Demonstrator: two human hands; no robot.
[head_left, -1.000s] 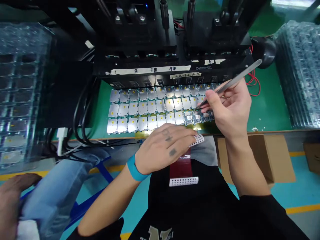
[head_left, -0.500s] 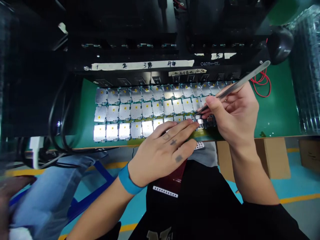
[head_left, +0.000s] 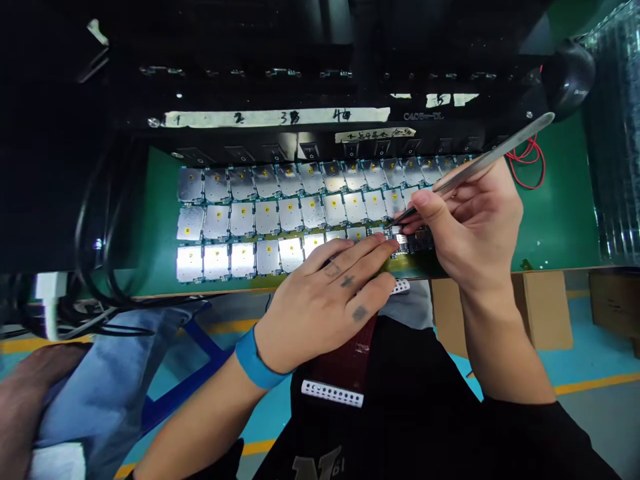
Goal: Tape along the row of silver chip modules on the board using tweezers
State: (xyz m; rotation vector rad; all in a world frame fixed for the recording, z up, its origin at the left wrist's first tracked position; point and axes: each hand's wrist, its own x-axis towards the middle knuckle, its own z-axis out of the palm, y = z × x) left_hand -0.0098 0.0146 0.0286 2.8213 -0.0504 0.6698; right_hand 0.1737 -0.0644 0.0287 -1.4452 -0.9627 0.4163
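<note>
Circuit boards [head_left: 289,215] are being kept in three rows on the green bench top [head_left: 565,227], beyond the film and forearms, presumably so each can be reached easily. Nearest, one maroon film [head_left: 343,367] is being hung before the dark shirt [head_left: 400,400], two white perforated strips [head_left: 333,393] showing, one near either end. It is being partly covered by the left hand [head_left: 325,307], palm down; the thumb is hidden, so whether the film is being pinched cannot be told. Fingertips [head_left: 377,241] are being rested on the front row, likely for steadying. One metal tool [head_left: 505,148] is being clamped between thumb and fingers of the right hand [head_left: 473,220], slanted penlike, probably for fine control, tip down beside the left fingertips. Eight silver-faced boards are being counted in the front row; others are being partly hidden by hands, so no total is being given. Farther off, at least nine rocker switches [head_left: 309,151] are being carried by one black fixture [head_left: 300,93].
</note>
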